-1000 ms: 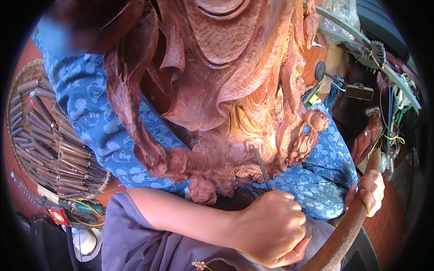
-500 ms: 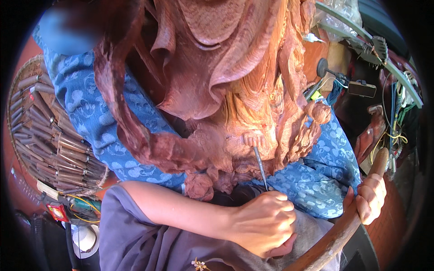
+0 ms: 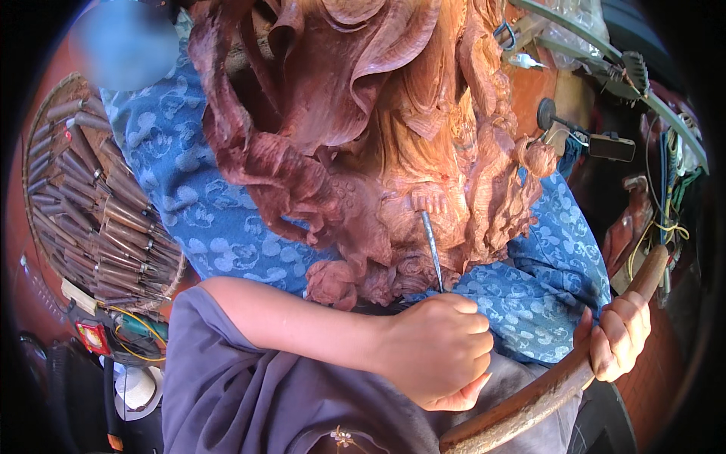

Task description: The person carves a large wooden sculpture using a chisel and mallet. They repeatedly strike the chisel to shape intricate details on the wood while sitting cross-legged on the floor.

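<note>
A large reddish-brown wood carving, with flowing folds and twisted edges, lies across my lap on blue patterned cloth. My left hand is closed around the handle of a thin carving chisel. The handle is hidden inside my fist, and the metal shaft points away to the carved toes of a foot, its tip touching or just at them. Off to the right, my right hand wraps around a curved wooden club, which slants down toward my lap.
At left, a round woven basket holds several wooden-handled chisels. Below it are a green tool with a yellow cord and a white hat. A stand with a phone-like device and hanging cords are at right.
The carving sits farther up in the picture, and my left hand with the chisel has shifted slightly up with it. The club's lower end has swung left; both grips remain closed.
</note>
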The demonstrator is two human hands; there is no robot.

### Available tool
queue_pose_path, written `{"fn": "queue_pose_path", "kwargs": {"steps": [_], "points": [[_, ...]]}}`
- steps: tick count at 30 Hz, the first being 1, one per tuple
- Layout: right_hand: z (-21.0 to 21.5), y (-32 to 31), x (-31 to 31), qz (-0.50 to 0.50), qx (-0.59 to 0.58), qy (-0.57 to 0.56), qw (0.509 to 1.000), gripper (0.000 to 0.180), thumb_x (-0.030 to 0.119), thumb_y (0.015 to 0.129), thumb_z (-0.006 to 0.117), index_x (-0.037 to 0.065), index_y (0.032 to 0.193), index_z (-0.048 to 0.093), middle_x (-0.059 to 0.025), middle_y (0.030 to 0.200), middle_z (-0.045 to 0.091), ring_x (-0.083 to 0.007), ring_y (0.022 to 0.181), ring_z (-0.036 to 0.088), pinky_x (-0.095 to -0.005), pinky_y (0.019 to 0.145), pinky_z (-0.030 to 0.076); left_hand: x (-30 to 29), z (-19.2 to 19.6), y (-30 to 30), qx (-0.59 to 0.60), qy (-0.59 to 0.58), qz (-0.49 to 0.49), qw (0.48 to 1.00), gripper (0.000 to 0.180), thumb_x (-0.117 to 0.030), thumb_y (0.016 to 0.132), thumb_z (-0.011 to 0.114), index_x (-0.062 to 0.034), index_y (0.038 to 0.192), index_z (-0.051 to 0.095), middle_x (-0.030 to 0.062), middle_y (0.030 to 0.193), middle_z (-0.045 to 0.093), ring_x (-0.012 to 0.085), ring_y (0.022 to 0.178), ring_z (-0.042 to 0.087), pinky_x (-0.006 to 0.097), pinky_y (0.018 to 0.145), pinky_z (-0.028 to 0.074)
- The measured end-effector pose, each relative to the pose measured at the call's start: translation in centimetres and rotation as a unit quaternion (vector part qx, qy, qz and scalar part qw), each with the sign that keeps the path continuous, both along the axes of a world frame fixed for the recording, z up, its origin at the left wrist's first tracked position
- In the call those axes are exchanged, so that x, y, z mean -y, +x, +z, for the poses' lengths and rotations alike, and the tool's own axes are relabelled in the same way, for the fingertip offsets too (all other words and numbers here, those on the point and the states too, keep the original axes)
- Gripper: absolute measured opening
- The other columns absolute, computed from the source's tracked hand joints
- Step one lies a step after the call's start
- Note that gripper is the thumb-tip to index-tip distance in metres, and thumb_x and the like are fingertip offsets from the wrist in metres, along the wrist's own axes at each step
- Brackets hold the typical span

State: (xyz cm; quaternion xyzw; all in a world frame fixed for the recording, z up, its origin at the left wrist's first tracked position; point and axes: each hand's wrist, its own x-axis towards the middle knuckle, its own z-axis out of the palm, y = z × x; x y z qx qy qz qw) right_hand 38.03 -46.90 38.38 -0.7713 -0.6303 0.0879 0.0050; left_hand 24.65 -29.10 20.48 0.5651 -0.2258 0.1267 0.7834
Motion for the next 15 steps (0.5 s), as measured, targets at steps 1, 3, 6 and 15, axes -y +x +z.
{"fn": "queue_pose_path", "kwargs": {"steps": [1, 3, 6, 15], "points": [[0.04, 0.03, 0.01, 0.003, -0.001, -0.002, 1.0, 0.032, -0.008, 0.068, 0.072, 0.007, 0.086, 0.051, -0.0053, 0.069, 0.05, -0.0199, 0.057, 0.05, -0.0363, 0.049, 0.044, 0.13, -0.05, -0.03, 0.001, -0.002, 0.004, 1.0, 0.027, -0.024, 0.07, 0.063, -0.0126, 0.055, 0.044, 0.0009, 0.059, 0.037, 0.0163, 0.054, 0.042, 0.03, 0.05, 0.033], [-0.14, 0.05, -0.15, 0.003, 0.005, 0.003, 1.0, 0.032, -0.008, 0.068, 0.072, 0.007, 0.086, 0.051, -0.0054, 0.069, 0.05, -0.0201, 0.056, 0.051, -0.0366, 0.049, 0.044, 0.31, -0.13, -0.04, 0.003, -0.005, 0.012, 1.0, 0.027, -0.024, 0.07, 0.063, -0.0126, 0.055, 0.044, 0.001, 0.059, 0.037, 0.0167, 0.054, 0.042, 0.03, 0.049, 0.033], [-0.24, -0.06, -0.31, 0.003, 0.013, 0.008, 1.0, 0.032, -0.008, 0.068, 0.072, 0.007, 0.085, 0.05, -0.0055, 0.069, 0.051, -0.0203, 0.056, 0.051, -0.0369, 0.05, 0.045, 0.47, -0.09, 0.0, -0.004, -0.016, 0.015, 1.0, 0.026, -0.023, 0.069, 0.063, -0.0124, 0.055, 0.044, 0.0013, 0.059, 0.037, 0.0173, 0.053, 0.041, 0.031, 0.048, 0.033], [-0.61, 0.4, -0.52, 0.037, -0.01, 0.017, 0.999, 0.029, -0.006, 0.075, 0.074, 0.001, 0.089, 0.05, -0.0107, 0.069, 0.053, -0.022, 0.052, 0.051, -0.0375, 0.046, 0.042, 0.13, -0.08, -0.01, -0.024, -0.034, -0.017, 0.999, 0.027, -0.024, 0.069, 0.063, -0.0117, 0.055, 0.044, 0.0021, 0.058, 0.038, 0.0178, 0.052, 0.042, 0.031, 0.048, 0.034]]}}
